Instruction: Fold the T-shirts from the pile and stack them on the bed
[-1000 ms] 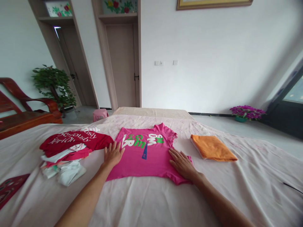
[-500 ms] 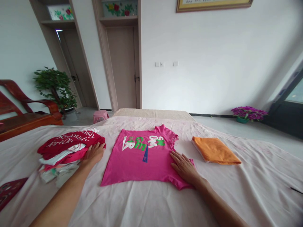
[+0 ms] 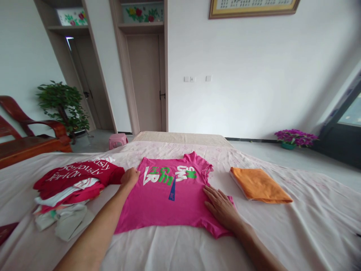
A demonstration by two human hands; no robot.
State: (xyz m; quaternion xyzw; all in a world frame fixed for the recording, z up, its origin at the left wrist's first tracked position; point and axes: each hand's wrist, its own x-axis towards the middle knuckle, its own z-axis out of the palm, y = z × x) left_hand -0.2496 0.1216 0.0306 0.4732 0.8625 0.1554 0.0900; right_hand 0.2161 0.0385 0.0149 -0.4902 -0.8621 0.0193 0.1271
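A pink T-shirt [image 3: 158,210] with white, green and blue print lies spread on the sheet, its sleeves to the right and its hem to the left. My left hand [image 3: 130,177] has its fingers closed at the shirt's left edge, near the far corner, gripping the cloth there. Flat on the shirt's shoulder end, beside the neckline, rests my right hand [image 3: 221,207], fingers stretched out. To the left is a heap of clothes topped by a red garment [image 3: 76,175] with white lettering. A folded orange cloth [image 3: 261,185] lies right of the shirt.
A pale floral sheet [image 3: 146,246] covers the wide surface. Beyond it stand a pink stool [image 3: 118,140], a wooden armchair [image 3: 36,131] and a leafy plant [image 3: 63,105]. Purple flowers [image 3: 296,137] sit on the floor at the right. A dark red item [image 3: 7,231] shows at the left edge.
My left hand has moved right from the clothes heap to the pink T-shirt's left edge and closed on it. My right hand stays flat on the shirt. The view has shifted slightly.
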